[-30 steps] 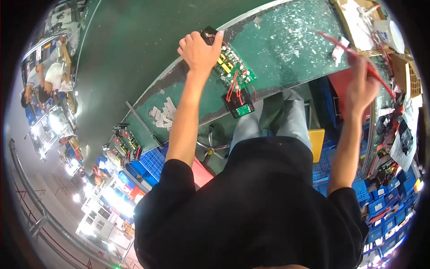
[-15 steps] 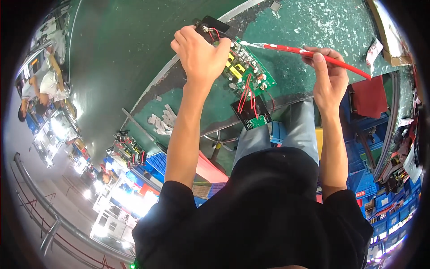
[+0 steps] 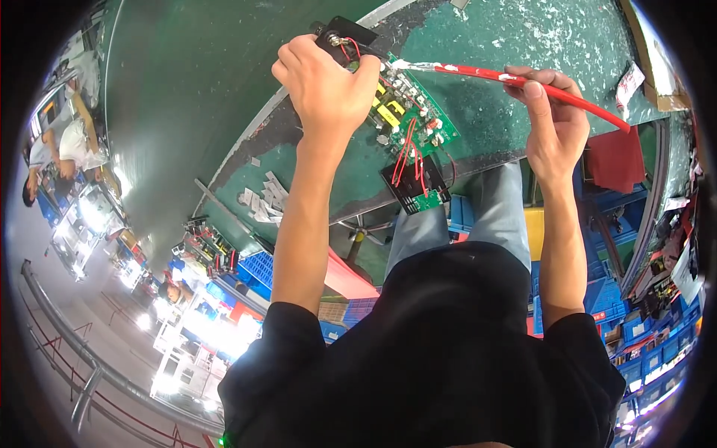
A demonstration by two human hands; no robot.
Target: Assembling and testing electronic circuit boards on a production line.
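My left hand (image 3: pixel 327 93) is closed around the far end of a green circuit board (image 3: pixel 437 123), beside a black end panel (image 3: pixel 349 31) with a metal connector and red wires. Yellow transformers and small components cover the board. Red wires link its near end to a second black panel (image 3: pixel 407 187), which overhangs the table edge above my lap. Between thumb and fingers, my right hand (image 3: pixel 556 127) holds a red-handled brush (image 3: pixel 482 73). White paste coats its tip, which is at the board's far right edge; whether it touches cannot be made out.
The green worktable (image 3: pixel 508 45) is worn and spotted white. Paper strips (image 3: pixel 265 198) and a metal bar (image 3: pixel 231 213) lie at its left. A cardboard box (image 3: pixel 657 60) stands at the far right, a red cloth (image 3: pixel 616 160) below it. Other people sit far left.
The view has shifted slightly, with the board and my left hand a little further left in it. My right hand and the brush's rear end have moved slightly right.
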